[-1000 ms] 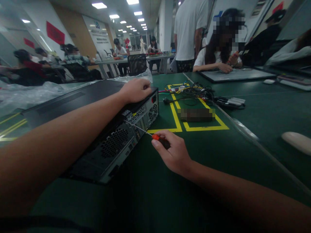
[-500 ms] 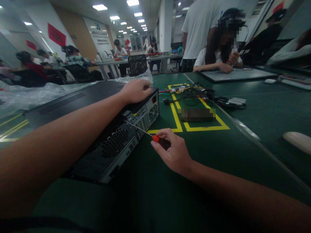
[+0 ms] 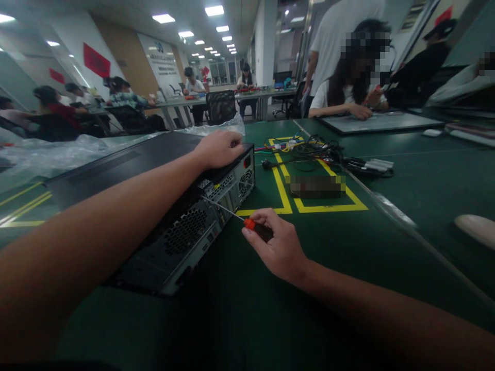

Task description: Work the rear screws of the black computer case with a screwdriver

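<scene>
A black desktop computer case (image 3: 93, 170) lies on its side on the green table, its grey rear panel with vents and ports turned toward the right. My left hand (image 3: 218, 149) presses on the top near the rear corner, its fingers curled by the edge. A screwdriver (image 3: 250, 223) with an orange-and-dark handle is gripped in my right hand (image 3: 284, 247), in front of the rear panel. The thin shaft points up and left, and its tip meets the panel near the upper edge. Whether a screw sits under the tip is too small to see.
Beyond the case lie tangled cables (image 3: 317, 149) and a blurred dark object (image 3: 317, 186) within yellow tape lines (image 3: 332, 208). Clear plastic wrap (image 3: 50, 154) is at the left. Across the table, a person works over a flat panel (image 3: 386, 122). A pale rounded object (image 3: 475, 229) lies at the right.
The view has shifted slightly. Both hands keep their places against the case, and the screwdriver tip stays at the same spot on the panel.
</scene>
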A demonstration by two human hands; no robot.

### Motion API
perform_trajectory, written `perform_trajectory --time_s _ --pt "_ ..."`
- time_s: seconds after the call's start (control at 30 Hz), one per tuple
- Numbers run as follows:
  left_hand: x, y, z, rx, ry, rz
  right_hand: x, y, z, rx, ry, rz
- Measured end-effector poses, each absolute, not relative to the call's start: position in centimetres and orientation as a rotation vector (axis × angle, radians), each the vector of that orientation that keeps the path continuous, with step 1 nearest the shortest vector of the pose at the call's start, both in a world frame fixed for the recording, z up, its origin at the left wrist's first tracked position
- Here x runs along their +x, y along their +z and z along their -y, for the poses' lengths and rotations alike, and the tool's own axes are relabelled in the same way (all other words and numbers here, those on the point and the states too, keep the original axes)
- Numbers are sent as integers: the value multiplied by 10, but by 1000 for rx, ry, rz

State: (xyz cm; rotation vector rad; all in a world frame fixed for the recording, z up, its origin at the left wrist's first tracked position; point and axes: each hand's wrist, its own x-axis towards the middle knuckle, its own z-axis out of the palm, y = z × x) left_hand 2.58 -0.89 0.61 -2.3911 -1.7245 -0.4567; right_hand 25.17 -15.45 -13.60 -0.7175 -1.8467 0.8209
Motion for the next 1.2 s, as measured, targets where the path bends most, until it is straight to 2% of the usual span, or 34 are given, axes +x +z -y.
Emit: perform_trajectory --time_s 1.2 --pt "25 6 11 -2419 -453 1707 253 -140 152 -679 675 1896"
